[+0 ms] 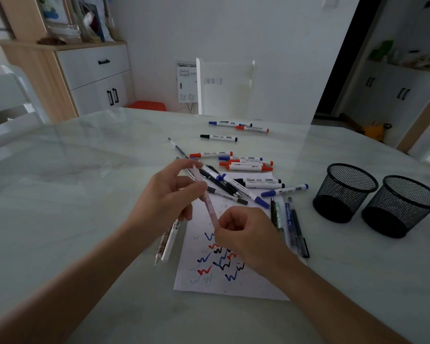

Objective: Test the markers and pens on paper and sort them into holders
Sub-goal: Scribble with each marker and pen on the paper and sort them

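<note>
Pink pen (210, 209) under test is off the table, held slantwise over the upper part of the paper (233, 289) between both hands. The left hand (166, 194) grips its upper half, fingers and thumb curled round the barrel. The right hand (248, 234) pinches the lower end between thumb and fingertips. Whether a cap is on that end cannot be told, as the right hand hides it.

The paper lies flat beneath the hands and carries many zigzag marks in blue, red and black, with fainter thin scribbles nearer its top. Judgement: testing is well advanced, and this pen appears to be one of the items yet to be tried.

Sorting shows no sign of having begun. The two mesh holders (343, 194) stand side by side to the right, well apart from the paper, and nothing is seen standing in either.

Items outstanding, all loose on the table (85, 194):
- two pale pens (168, 242) just left of the paper
- a row of dark pens (292, 227) along its right edge
- black pens (224, 184) crossing its top corner
- whiteboard markers (246, 166) with red, blue and black caps — a cluster at the paper's top, three more farther back

Judgement: the sorting half of the task remains to be done.
</note>
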